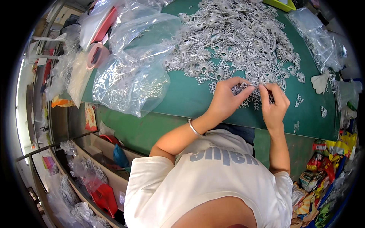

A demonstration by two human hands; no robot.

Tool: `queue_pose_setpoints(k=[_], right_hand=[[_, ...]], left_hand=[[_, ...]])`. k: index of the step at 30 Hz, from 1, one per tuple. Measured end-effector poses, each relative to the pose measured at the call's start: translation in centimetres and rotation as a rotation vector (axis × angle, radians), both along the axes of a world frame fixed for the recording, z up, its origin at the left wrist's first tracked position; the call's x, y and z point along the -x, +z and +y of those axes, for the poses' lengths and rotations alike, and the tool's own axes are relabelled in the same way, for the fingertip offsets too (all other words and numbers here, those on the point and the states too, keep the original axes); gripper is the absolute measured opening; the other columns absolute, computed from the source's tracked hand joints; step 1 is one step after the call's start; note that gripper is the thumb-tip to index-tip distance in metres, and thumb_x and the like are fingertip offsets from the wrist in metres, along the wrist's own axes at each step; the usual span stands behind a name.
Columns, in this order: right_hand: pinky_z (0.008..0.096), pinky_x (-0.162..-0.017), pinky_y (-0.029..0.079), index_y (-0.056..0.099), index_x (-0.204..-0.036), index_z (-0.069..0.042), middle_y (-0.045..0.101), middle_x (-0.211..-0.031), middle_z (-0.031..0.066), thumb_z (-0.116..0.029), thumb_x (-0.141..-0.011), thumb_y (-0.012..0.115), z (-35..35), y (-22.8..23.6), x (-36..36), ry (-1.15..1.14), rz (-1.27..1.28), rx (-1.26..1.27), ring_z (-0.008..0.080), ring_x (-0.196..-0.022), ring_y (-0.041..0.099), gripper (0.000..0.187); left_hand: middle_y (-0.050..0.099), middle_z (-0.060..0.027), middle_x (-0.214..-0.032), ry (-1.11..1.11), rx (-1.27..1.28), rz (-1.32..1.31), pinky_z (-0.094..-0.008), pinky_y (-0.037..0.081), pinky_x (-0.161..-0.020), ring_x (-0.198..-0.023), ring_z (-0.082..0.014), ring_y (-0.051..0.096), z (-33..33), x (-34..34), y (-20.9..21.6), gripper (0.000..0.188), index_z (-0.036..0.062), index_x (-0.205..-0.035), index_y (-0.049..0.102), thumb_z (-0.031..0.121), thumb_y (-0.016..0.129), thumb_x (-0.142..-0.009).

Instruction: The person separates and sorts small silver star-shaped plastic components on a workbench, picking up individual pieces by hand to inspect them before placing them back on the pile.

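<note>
My left hand (227, 95) is curled over the near edge of a large pile of small grey parts (247, 41), some fan-shaped and some branching. Between its thumb and fingers sits a cluster of grey parts (238, 89). Close to its right, my right hand (274, 104) pinches thumb and forefinger together at the pile's edge. Whatever lies between those fingertips is too small to make out. Both hands are over the green tabletop (182, 100), with thumbs almost meeting. A few loose grey parts (299, 100) lie to the right of my right hand.
A clear plastic bag (131, 79) with grey parts covers the table's left side, beside a roll of pink tape (97, 56). More clear bags (317, 36) lie at the far right, near a yellow tray (280, 4). Wooden bins (102, 163) stand lower left; colourful packages (315, 171) pile up lower right.
</note>
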State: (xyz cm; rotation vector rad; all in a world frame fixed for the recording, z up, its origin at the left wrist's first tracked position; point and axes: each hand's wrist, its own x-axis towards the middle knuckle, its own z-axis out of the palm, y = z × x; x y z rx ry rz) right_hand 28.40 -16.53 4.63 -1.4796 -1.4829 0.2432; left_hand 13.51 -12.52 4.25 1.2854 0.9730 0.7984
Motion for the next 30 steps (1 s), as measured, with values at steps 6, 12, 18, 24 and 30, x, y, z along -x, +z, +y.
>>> queue_pose_setpoints(k=[6,12,18,24,30], right_hand=[[0.0184,-0.043,0.034,0.059,-0.075,0.001,0.057,-0.062,0.0016,-0.008,-0.082,0.063,-0.6,-0.3,-0.2,0.077,0.566,0.245,0.0046,-0.047,0.046,0.012],[0.0177,-0.041,0.034,0.057,-0.073,-0.001,0.056,-0.060,0.0024,-0.014,-0.086,0.060,-0.5,0.6,-0.1,0.170,0.876,0.407,0.0042,-0.046,0.046,0.019],[0.0169,-0.044,0.034,0.061,-0.084,0.002,0.056,-0.062,0.0017,-0.011,-0.086,0.059,-1.3,1.2,0.6,0.161,0.678,0.264,0.0033,-0.049,0.046,0.013],[0.0205,-0.049,0.041,0.061,-0.087,0.003,0.060,-0.067,0.0048,-0.005,-0.079,0.064,-2.2,2.2,1.1,0.160,0.477,0.199,0.0065,-0.056,0.053,0.012],[0.0249,-0.050,0.044,0.060,-0.092,0.002,0.059,-0.067,0.0084,0.000,-0.073,0.067,-2.6,2.7,1.7,0.011,0.038,0.008,0.0133,-0.057,0.057,0.020]], left_hand=[[0.058,-0.0070,-0.071,-0.210,0.427,-0.395,-0.0194,0.037,-0.040,-0.051,-0.0068,0.048,0.7,1.5,-0.1,0.031,-0.0008,-0.111,0.054,0.008,0.061,-0.082],[0.057,-0.0070,-0.071,-0.293,0.566,-0.500,-0.0202,0.037,-0.040,-0.052,-0.0073,0.049,0.4,1.7,0.4,0.041,0.0005,-0.122,0.048,0.007,0.058,-0.083],[0.049,-0.0036,-0.065,-0.281,0.537,-0.572,-0.0183,0.030,-0.038,-0.049,-0.0062,0.041,0.0,1.8,0.4,0.048,-0.0007,-0.127,0.042,0.013,0.058,-0.083],[0.051,-0.0040,-0.069,-0.401,0.646,-0.835,-0.0190,0.033,-0.041,-0.052,-0.0072,0.043,0.0,2.4,-0.9,0.049,0.0016,-0.130,0.040,0.012,0.057,-0.085],[0.051,-0.0044,-0.070,-0.379,0.566,-0.778,-0.0194,0.032,-0.042,-0.053,-0.0078,0.043,-0.5,2.2,-0.6,0.051,0.0024,-0.131,0.039,0.013,0.058,-0.084]])
